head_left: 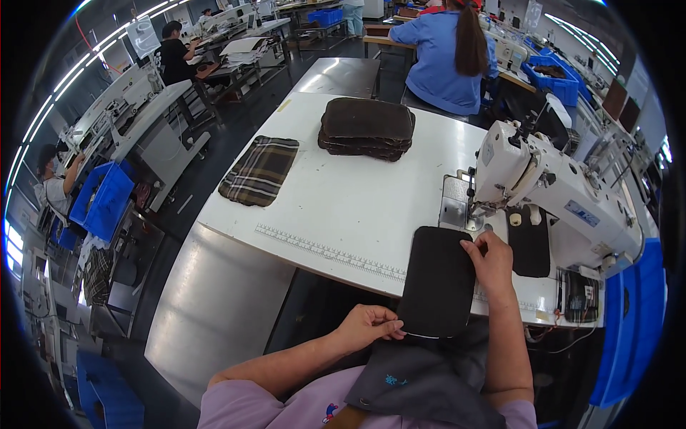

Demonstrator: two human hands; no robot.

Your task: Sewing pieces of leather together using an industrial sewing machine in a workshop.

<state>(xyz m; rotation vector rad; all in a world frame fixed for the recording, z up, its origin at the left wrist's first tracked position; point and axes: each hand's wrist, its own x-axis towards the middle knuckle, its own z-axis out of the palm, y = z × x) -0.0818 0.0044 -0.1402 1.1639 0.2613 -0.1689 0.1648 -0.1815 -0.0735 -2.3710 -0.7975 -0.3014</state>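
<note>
Now both hands (429,293) grip a dark fabric piece (437,280).

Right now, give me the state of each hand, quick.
Left hand: closed, pinching the near edge of the dark fabric panel.
Right hand: fingers pressed on the panel's far right corner.
</note>
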